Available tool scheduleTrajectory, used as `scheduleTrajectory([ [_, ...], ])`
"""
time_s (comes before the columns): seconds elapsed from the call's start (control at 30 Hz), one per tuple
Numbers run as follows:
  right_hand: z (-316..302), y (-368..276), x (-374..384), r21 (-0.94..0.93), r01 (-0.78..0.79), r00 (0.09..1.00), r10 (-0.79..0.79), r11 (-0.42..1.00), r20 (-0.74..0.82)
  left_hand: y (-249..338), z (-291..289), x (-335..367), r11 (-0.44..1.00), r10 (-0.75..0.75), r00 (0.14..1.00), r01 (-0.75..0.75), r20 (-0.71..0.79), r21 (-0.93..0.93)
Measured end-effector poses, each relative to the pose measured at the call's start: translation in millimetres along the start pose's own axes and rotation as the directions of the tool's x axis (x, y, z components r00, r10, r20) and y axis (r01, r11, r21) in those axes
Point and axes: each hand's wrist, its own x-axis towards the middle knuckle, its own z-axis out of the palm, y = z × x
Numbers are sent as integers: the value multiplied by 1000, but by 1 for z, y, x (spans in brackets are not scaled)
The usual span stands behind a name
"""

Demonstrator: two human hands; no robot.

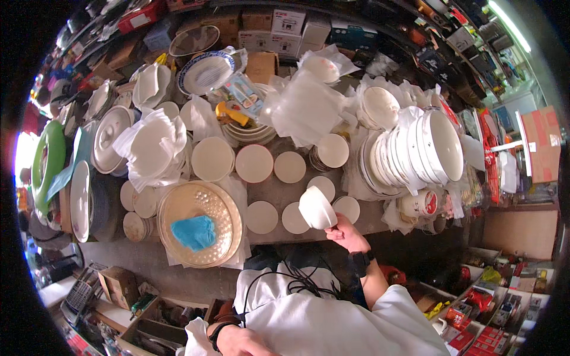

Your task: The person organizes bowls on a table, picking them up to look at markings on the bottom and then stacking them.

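The nearer, right hand pinched in its fingers a tilted, round, white ceramic-looking bowl, forward-left of them above the brown surface; the left hand (its fingers' state impossible to tell) was well apart.

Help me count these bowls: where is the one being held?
In the head view, just right of centre, the white bowl is tilted in the person's right hand, close to the small bowls on the table.
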Motion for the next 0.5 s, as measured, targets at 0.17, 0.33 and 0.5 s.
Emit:
scheduleTrajectory([
  [0.17, 17, 24, -21, 74, -14, 997, 20, 997, -81, -11, -2, 4, 999, 41, 989, -40, 140, -16],
  [0.33, 7, 53, -34, -45, 9, 994, -14, 999, -109, -9, 3, -1, 982, -88, 982, 115, 170, -152],
  [0.5, 10, 67, -56, -130, -48, 980, 21, 990, -200, -18, 1, 8, 985, -26, 957, 74, 289, -156],
])
